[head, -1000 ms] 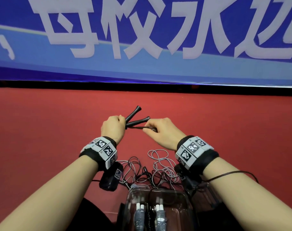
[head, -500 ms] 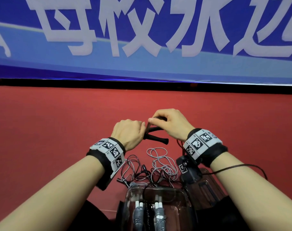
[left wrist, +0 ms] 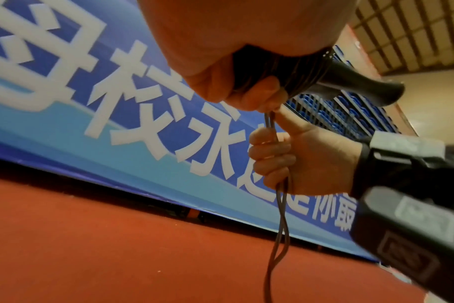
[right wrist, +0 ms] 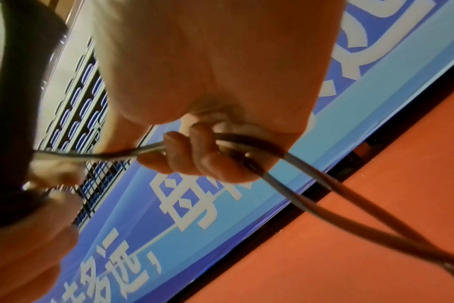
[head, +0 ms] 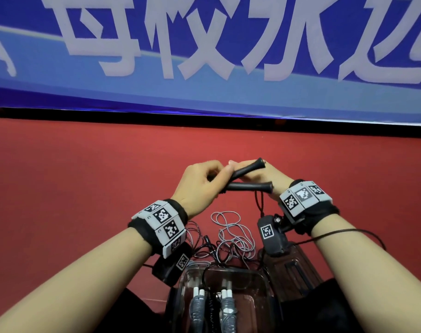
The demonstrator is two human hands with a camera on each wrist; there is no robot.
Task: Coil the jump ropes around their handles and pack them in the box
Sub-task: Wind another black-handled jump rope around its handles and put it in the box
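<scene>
The left hand [head: 200,186] grips one end of the two black handles [head: 249,177], fingers curled around the part where turns of rope are already wound, so that the free ends point toward the right wrist. This grip probably keeps the pair together as one core and stops the wound turns from slipping off.

The right hand [left wrist: 301,162], just beside the handles and partly behind them in the head view, is closed around the doubled dark rope [left wrist: 280,196]. The rope goes up from this fist to the handles and hangs down below it toward the red floor [head: 84,200]. Holding both strands in the fist seems to keep tension while the rope is led around the handles.

Below the handles, nearer to the person, a loose grey rope [head: 231,231] lies in loops on the floor, not yet coiled. Just behind these loops stands the clear box [head: 264,284], and two grey-and-white handles [head: 212,308] already lie in it.

Compared with half a second ago, the handles have turned: they then pointed down toward the loops, with the right hand over them; now they lie almost level, and the right hand has gone to their far side. One more turn seems to be in progress.
</scene>
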